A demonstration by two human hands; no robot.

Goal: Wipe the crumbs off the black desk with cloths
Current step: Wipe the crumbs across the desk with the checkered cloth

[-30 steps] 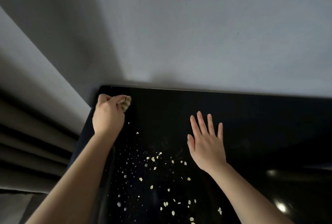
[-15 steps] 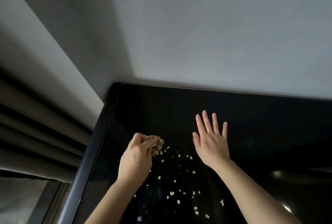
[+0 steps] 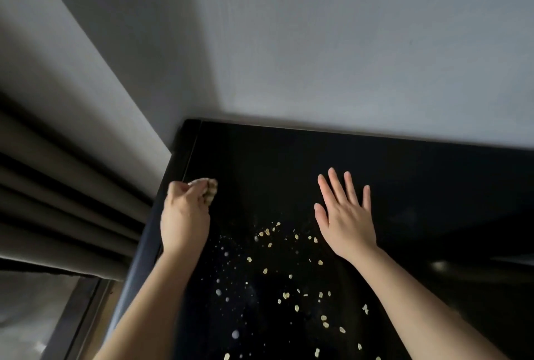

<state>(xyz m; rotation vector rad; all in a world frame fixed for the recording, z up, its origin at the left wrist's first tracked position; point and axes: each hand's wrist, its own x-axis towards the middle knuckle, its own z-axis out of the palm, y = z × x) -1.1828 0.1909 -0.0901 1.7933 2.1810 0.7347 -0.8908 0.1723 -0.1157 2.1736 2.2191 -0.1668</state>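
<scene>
Back from mid-desk, the left hand [image 3: 185, 215] now sits at the desk's left edge, near the far corner. A grey wall [image 3: 346, 41] rises behind the glossy black desk [image 3: 289, 163], with a brown curtain [image 3: 57, 200] to the left. The right hand [image 3: 346, 215] lies flat at the centre, fingers spread. The left fingers curl round a small cloth [image 3: 210, 190]. Pale crumbs [image 3: 265, 271] are scattered between the hands and toward the near edge.

cloth [image 3: 210, 192]: mostly hidden in left hand [image 3: 185, 218], left edge of desk [image 3: 274, 163] | desk: cut off right, bottom | crumbs [image 3: 289, 276]: run past bottom edge
</scene>
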